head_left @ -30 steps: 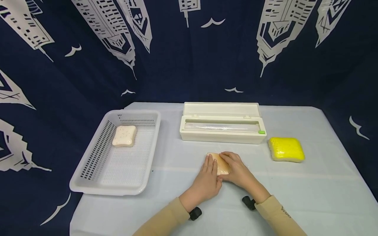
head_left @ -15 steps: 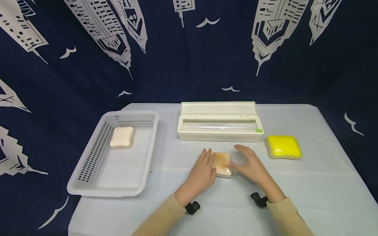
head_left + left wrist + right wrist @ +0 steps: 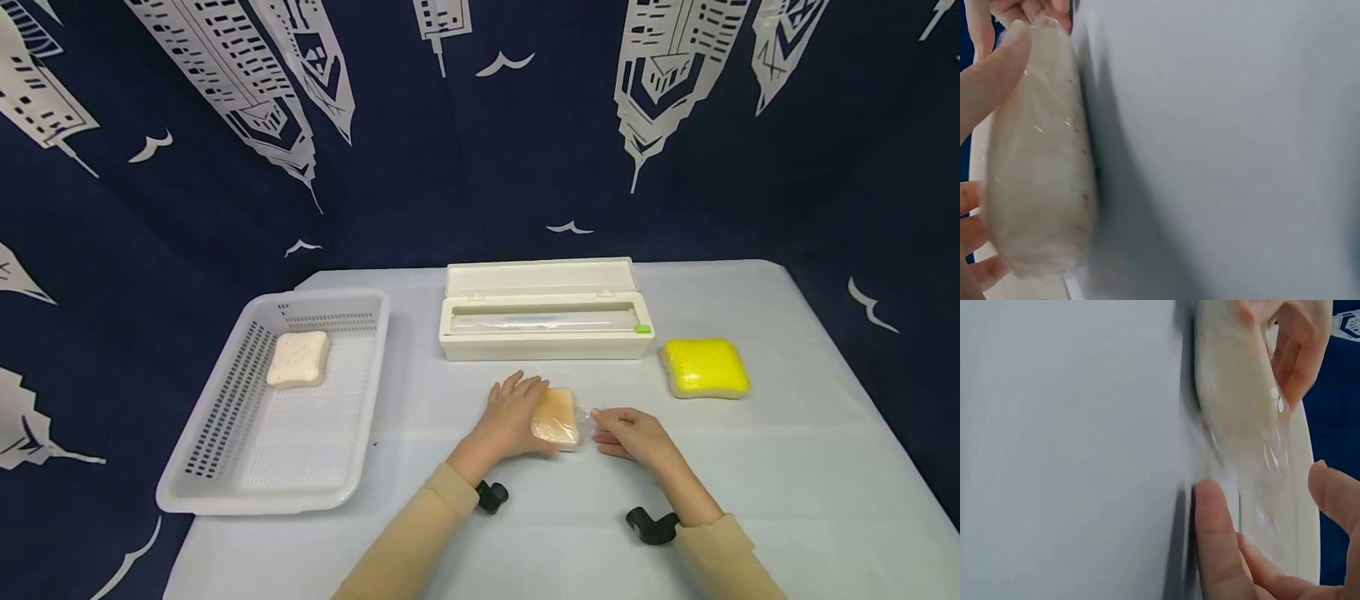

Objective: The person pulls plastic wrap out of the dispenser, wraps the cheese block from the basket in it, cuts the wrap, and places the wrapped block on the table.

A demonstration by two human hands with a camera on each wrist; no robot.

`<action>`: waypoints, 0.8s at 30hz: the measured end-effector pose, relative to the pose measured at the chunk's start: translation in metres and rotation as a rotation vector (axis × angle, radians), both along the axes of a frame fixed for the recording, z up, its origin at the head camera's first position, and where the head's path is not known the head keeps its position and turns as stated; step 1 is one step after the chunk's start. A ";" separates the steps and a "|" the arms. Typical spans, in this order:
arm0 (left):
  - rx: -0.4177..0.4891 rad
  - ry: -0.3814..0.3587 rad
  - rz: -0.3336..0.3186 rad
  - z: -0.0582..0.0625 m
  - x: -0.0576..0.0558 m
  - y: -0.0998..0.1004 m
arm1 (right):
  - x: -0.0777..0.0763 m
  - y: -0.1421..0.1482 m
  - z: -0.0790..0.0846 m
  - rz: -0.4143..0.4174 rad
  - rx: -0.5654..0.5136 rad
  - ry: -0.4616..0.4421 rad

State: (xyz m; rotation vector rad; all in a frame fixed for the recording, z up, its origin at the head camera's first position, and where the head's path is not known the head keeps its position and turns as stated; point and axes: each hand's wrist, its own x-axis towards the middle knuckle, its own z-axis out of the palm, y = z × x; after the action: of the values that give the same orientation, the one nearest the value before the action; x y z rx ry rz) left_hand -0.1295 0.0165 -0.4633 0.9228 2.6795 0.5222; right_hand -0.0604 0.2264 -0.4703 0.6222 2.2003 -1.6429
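A thick bread slice (image 3: 557, 417) with a tan top and cream sides lies on the table, wrapped in clear plastic film. My left hand (image 3: 512, 421) holds its left side, thumb at the near edge and fingers over the far side. In the left wrist view, the wrapped slice (image 3: 1044, 156) shows reddish specks along its side. Loose film (image 3: 587, 419) sticks out from the right end. Beside that film is my right hand (image 3: 633, 437). The right wrist view shows its thumb and fingers spread apart, with the film (image 3: 1266, 494) running between them.
Behind the hands stands a cream wrap dispenser (image 3: 547, 347), lid up, a film roll inside. A yellow film-wrapped block (image 3: 705, 368) lies at the right. On the left, a white perforated basket (image 3: 330, 492) contains a pale speckled slice (image 3: 298, 360).
My right hand has come off the slice and shifted right to the loose film, then lower. My left hand has gone from lying flat on the slice to gripping its side. The view has shifted slightly.
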 end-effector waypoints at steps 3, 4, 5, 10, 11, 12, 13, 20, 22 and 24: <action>0.036 -0.038 0.004 -0.005 -0.001 -0.003 | -0.004 -0.010 -0.002 -0.069 -0.070 0.011; 0.051 -0.042 -0.001 -0.007 -0.001 -0.004 | -0.004 -0.013 -0.003 -0.090 -0.080 0.021; 0.066 -0.044 -0.006 -0.008 -0.001 -0.004 | -0.005 -0.015 -0.003 -0.111 -0.080 0.029; 0.104 -0.030 -0.006 -0.014 -0.002 -0.005 | -0.005 -0.020 0.001 -0.183 -0.088 0.061; 0.108 -0.027 -0.004 -0.015 -0.002 -0.005 | -0.004 -0.022 0.002 -0.198 -0.096 0.065; 0.111 -0.022 -0.003 -0.015 -0.002 -0.005 | -0.003 -0.024 0.004 -0.210 -0.100 0.074; 0.113 -0.017 -0.003 -0.015 -0.002 -0.005 | -0.002 -0.026 0.006 -0.223 -0.097 0.084; 0.126 0.001 -0.003 -0.016 -0.001 -0.007 | 0.014 -0.065 0.010 -0.085 0.306 0.376; 0.125 0.010 -0.004 -0.016 -0.001 -0.007 | 0.019 -0.076 0.006 0.010 0.492 0.520; 0.134 0.002 -0.001 -0.016 0.000 -0.008 | 0.024 -0.086 0.001 0.112 0.673 0.648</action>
State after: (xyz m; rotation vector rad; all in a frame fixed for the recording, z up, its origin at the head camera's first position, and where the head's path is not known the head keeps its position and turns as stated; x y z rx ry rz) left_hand -0.1295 0.0087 -0.4796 0.9603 2.6721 0.7090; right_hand -0.0368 0.1399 -0.4691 0.0874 3.2268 -1.1113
